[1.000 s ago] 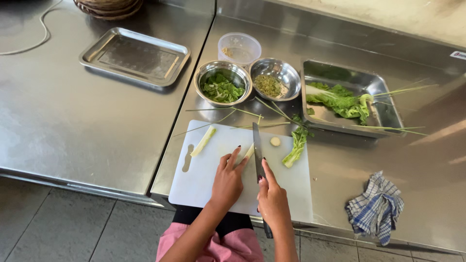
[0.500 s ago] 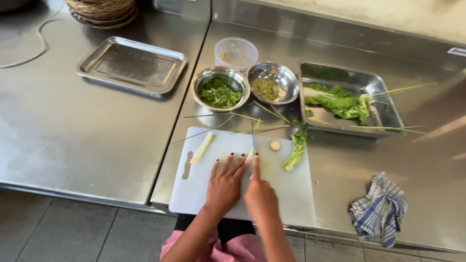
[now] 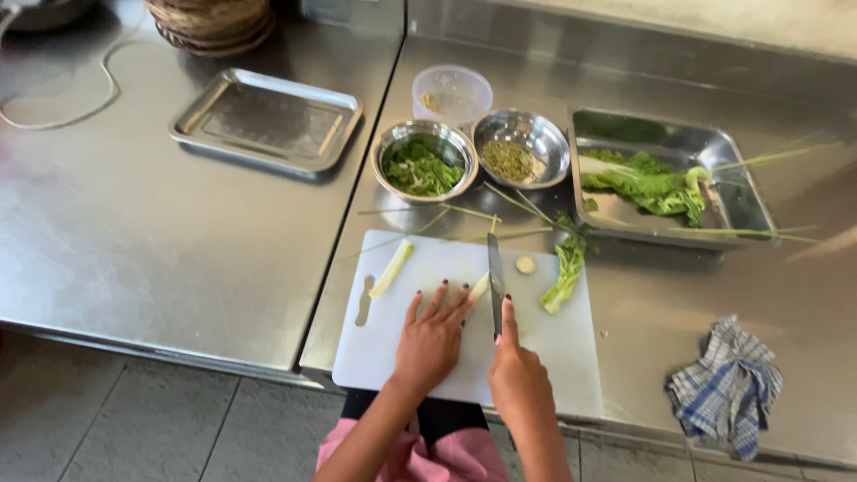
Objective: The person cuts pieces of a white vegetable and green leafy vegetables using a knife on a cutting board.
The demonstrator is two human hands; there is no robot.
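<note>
Knife [image 3: 495, 284], long steel blade pointing away from the person, is gripped in the closed right hand [image 3: 519, 379], forefinger laid along its spine. Just left of the blade, a pale green stalk piece [image 3: 480, 286] lies under the fingertips of the left hand [image 3: 432, 337], which rests flat with fingers spread on the white plastic cutting board [image 3: 553, 348]. Further left lies a second pale stalk [image 3: 392, 269]; right of the blade, a leafy green stem [image 3: 563, 272]. Beyond the hands stand a steel bowl of chopped greens [image 3: 423, 161] and a steel tray of leaves [image 3: 669, 178].
</note>
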